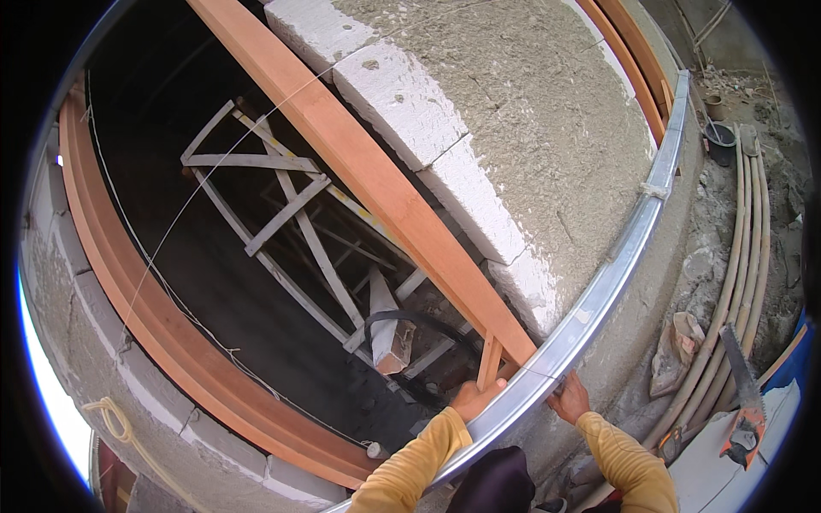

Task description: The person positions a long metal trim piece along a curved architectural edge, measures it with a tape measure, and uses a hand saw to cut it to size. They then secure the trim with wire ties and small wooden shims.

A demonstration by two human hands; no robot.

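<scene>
In the head view, the rail point(523, 398) ran between the hands. The left hand point(477, 400) was part-curled below a strip point(488, 363); the right hand point(571, 400) had bent fingers beside the wire point(540, 374). Neither grip could be told. Wiring the rail seemed underway, calling for steady tension.

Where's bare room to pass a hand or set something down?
A hand could pass between left post and grey frame, minding the string. The board looks bare left of the saw. Crowded: by left hand and right hand, at the rail, right post and wood strip.
</scene>
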